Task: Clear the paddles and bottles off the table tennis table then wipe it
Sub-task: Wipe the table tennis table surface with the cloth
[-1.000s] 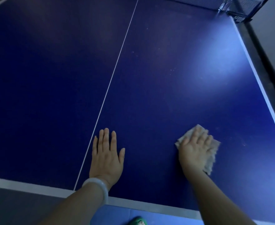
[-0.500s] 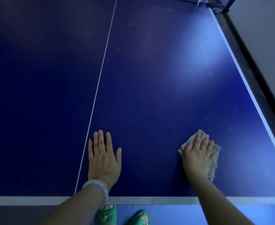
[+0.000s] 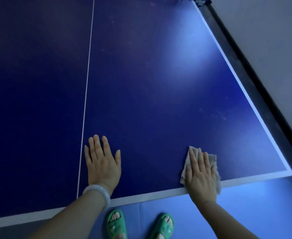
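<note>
Head view: left hand (image 3: 102,163) lies flat, fingers straight, on the table tennis table (image 3: 150,100) at lower centre beside the white centre line (image 3: 87,83). Right hand (image 3: 200,176) presses a cloth (image 3: 212,161) flat at the table's near edge, lower right.

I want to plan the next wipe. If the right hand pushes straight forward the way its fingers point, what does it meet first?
Nothing, it seems. The right hand lies flat on the cloth, fingers pointing up the table. Ahead is only bare blue surface with faint specks; further on, the line probably nears the white right edge stripe.
</note>
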### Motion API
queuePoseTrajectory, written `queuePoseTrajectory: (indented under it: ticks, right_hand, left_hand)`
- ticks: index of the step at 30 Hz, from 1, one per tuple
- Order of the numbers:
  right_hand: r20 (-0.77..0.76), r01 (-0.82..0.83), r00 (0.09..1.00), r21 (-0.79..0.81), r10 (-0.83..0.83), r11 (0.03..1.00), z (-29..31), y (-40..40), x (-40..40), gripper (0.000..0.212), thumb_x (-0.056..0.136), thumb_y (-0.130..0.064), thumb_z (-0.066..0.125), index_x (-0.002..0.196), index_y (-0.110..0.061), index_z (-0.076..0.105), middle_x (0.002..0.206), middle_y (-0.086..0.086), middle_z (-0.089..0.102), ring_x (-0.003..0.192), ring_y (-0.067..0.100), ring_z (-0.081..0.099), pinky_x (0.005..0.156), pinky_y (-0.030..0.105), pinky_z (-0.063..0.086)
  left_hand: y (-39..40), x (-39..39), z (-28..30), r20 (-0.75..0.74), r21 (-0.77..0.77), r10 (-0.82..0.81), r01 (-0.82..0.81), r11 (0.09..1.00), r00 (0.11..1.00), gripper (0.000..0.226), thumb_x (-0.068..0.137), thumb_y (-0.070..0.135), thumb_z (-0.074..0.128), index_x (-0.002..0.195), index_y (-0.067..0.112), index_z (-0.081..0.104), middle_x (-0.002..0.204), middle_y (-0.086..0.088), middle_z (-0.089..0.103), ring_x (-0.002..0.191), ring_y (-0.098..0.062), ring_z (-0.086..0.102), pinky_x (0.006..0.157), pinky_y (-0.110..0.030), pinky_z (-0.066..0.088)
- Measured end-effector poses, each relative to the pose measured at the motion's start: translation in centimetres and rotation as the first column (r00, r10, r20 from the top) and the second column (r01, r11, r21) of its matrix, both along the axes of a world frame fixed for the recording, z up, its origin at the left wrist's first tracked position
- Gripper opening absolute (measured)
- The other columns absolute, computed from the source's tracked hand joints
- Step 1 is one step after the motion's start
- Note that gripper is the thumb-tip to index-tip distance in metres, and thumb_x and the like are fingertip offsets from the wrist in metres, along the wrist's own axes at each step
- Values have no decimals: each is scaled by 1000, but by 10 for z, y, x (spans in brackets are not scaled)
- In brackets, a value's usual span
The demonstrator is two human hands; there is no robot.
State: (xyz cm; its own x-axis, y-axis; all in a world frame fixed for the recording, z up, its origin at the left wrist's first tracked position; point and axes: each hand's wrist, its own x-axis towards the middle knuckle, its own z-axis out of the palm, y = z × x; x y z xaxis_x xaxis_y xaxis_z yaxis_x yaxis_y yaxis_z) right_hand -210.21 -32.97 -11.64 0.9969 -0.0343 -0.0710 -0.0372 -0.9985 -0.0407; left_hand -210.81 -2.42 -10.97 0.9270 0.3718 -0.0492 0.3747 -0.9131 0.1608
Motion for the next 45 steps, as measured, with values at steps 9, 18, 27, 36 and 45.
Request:
queuePoseTrajectory:
  ticks: [9,18,27,36,45]
  right_hand:
    - [15,10,1000,69,-11,998,-1,6,-1,58,99,-40,18,156,-30,14,163,-1,16,151,21,10,119,45,9]
    - [36,-343,939,73,341,937,5,-35,8,59,98,-37,30,155,-25,21,161,2,22,150,23,17,117,48,15]
    - [32,253,966,43,-255,966,2,-211,66,53,102,-36,16,152,-34,-1,162,4,18,150,23,14,120,45,9]
    - [56,-569,823,100,566,817,17,-94,56,59,101,-38,31,157,-25,14,162,3,18,151,23,10,119,46,8]
    - [-22,230,973,139,-229,963,6,-174,131,56,104,-35,19,154,-29,-6,164,6,2,151,26,-2,120,49,1]
  left_hand:
    - [-16,8,12,-31,-18,-59,58,998,998,66,97,32,51,148,-5,29,155,-30,20,146,-43,15,119,-55,18]
    - [-183,37,21,-73,-126,-101,91,988,992,67,102,47,16,155,9,3,162,-20,-5,150,-34,-9,122,-49,-3]
    - [-201,40,2,-58,28,-8,10,1000,998,67,100,45,14,151,2,25,156,-27,21,147,-41,16,118,-57,15]
    - [-200,40,-1,-36,57,-4,6,998,999,73,96,48,17,147,0,35,154,-27,27,145,-40,21,117,-57,19]
    - [-201,41,0,-24,72,2,-1,997,1000,71,97,48,16,148,1,35,154,-26,27,146,-38,22,117,-56,20]
